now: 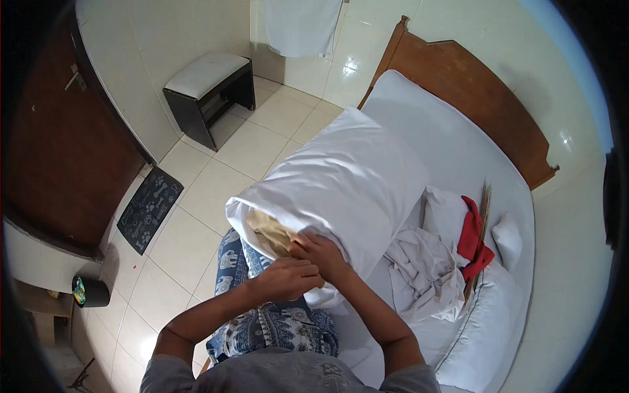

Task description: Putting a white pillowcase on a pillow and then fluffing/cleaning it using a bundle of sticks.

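A large pillow in a white pillowcase lies across my lap and the bed, its open end towards me. Yellowish-beige fabric shows inside that opening. My right hand is at the opening, its curled fingers on the edge of the beige fabric. Close beside it and partly overlapping it, my left hand is curled at the lower rim of the opening. The fingertips of both hands are partly hidden, so what each one grips cannot be told exactly.
On the bed lie a crumpled white cloth, a red cloth around a stick broom, and white pillows. A padded stool, a dark doormat and a black bin stand or lie on the tiled floor.
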Demonstrator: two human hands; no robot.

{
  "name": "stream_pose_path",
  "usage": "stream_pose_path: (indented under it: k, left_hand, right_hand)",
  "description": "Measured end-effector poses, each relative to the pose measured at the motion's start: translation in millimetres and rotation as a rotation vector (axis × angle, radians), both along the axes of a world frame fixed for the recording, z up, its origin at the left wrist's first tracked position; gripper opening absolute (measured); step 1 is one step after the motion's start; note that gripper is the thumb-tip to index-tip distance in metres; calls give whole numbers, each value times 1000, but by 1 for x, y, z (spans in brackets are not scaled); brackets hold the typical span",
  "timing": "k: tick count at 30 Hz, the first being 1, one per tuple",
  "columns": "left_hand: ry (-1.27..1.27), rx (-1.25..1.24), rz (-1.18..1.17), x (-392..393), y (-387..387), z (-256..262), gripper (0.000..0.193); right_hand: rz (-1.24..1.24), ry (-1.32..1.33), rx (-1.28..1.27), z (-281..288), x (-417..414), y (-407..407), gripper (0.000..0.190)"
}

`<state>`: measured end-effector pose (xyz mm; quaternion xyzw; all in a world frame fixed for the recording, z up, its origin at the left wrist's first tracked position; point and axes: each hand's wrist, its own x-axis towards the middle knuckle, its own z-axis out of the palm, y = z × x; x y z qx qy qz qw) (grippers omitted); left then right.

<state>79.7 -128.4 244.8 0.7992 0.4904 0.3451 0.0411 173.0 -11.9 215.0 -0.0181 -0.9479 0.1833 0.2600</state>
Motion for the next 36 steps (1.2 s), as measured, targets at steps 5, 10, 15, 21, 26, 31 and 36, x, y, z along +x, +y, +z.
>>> stream_pose_path:
  k: [5, 10, 15, 21, 26, 31, 36]
  left_hand:
    - [24, 95, 30, -1, 2, 2, 13]
    - [-67, 47, 90, -9, 6, 1, 15]
    - [-2, -377, -139, -12, 11, -12, 32]
    - [215, -522, -197, -82, 12, -24, 39]
    - [408, -303, 34, -139, 19, 14, 24]
    - [504, -244, 141, -161, 39, 42, 24]
    - [521, -129, 216, -172, 53, 27, 26]
  right_hand:
    - [-25, -241, -518, 24, 40, -2, 19]
    - [-53, -283, -590, 42, 72, -22, 32]
    - [-114, -648, -508, 23, 87, -24, 36]
    - [-6, -296, -677, 33, 116, -1, 19]
    - [-58, -385, -548, 24, 121, -9, 18]
    - [-593, 0, -235, 40, 106, -24, 21]
    - [-748, -418, -742, 45, 119, -26, 23]
